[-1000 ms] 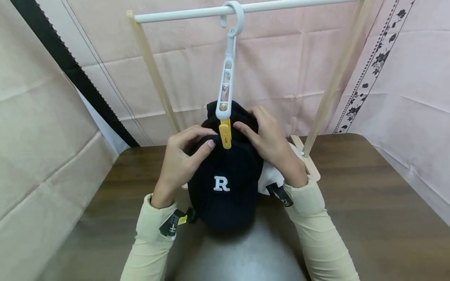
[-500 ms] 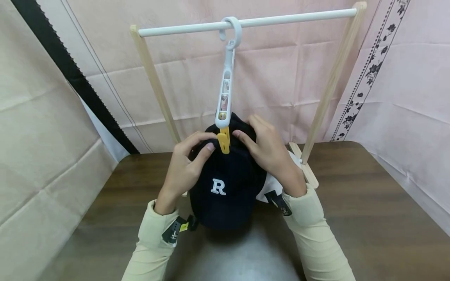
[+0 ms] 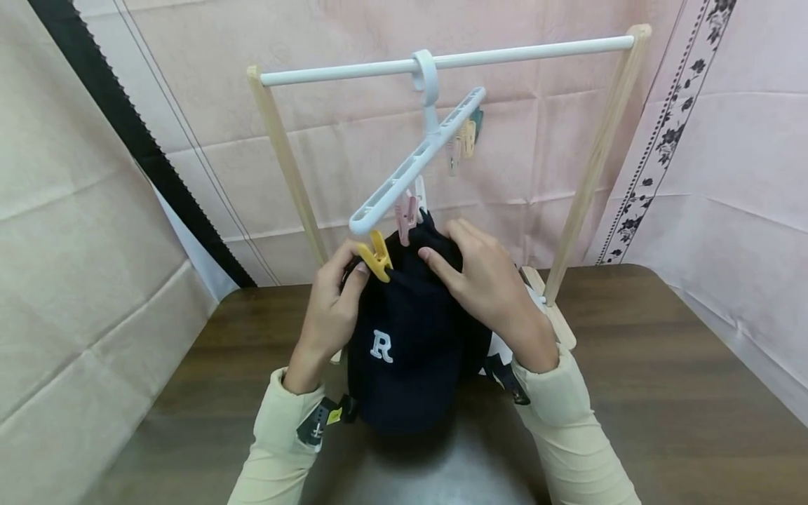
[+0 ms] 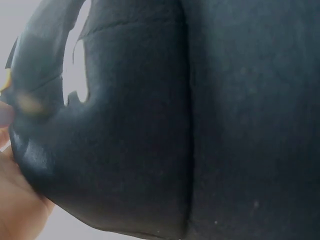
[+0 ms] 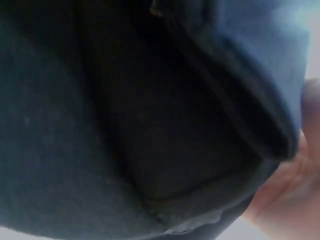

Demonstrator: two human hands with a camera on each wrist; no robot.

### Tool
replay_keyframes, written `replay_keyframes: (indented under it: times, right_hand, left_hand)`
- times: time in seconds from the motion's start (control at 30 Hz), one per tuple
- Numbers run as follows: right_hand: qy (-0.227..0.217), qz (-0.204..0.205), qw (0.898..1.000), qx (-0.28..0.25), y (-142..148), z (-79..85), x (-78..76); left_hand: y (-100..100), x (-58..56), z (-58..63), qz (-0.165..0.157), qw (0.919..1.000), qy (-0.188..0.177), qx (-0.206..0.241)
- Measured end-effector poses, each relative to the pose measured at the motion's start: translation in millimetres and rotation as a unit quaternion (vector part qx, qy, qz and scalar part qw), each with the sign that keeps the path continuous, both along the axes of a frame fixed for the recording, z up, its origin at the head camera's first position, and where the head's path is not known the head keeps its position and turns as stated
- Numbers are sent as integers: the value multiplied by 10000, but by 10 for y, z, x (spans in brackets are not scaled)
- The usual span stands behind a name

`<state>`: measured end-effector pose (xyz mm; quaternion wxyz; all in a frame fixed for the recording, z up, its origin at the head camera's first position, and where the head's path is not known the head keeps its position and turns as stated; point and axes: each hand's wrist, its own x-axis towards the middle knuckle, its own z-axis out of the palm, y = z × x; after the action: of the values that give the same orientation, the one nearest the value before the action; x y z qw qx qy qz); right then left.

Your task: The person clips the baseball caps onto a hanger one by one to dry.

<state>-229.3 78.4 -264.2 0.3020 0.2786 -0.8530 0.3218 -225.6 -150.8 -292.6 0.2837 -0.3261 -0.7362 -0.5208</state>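
Note:
A dark baseball cap [image 3: 419,365] with a white letter R [image 3: 381,346] hangs from a pale blue clip hanger [image 3: 416,168], brim toward me. A yellow clothespin [image 3: 376,258] at the hanger's near end bites the cap's top edge. Pink [image 3: 407,217] and white clothespins sit just behind, at the fabric. My left hand [image 3: 333,305] pinches the cap's upper left beside the yellow clothespin. Thumb in front, my right hand [image 3: 482,280] grips the upper right. In the wrist views, cap fabric [image 4: 130,150] nearly fills the picture, with parts of the left hand [image 4: 20,205] and right hand [image 5: 285,200] at the edges.
The hanger hooks over a white rod [image 3: 536,54] between wooden posts [image 3: 596,161]. More clothespins [image 3: 467,139] dangle from its far end. Something white [image 3: 499,351] lies by my right wrist. Beneath is a brown wooden table [image 3: 663,379]; pink cloth [image 3: 353,119] stands behind.
The hanger has swung from end-on to slanting, its near end going left and its far end right. The yellow clothespin, the cap's letter and my left hand have shifted with the turn.

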Motion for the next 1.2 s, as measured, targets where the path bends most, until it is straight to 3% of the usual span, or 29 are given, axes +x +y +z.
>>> replay_keyframes:
  times: [0.23,0.37,0.6,0.9,1.03,1.2]
  right_hand:
    - [273,79,9994,174,-29,14,56]
    - [209,140,9994,231,-69,5,89]
    - [237,204,9991,294,-116,27,151]
    - [440,321,9977,397,-140,31,200]
    - [447,481,9972,368,-154,40,221]
    - [515,708,9955,371,-202,42,255]
  left_hand:
    - [-59,10,3,258,9996,-91,37]
    - [-102,23,7,387,9992,-75,116]
    - [-157,14,61,474,9980,13,416]
    - [-197,20,118,685,9953,-132,679]
    - [-183,33,134,983,9912,-117,878]
    - [-129,67,135,1486,9797,-239,1322]
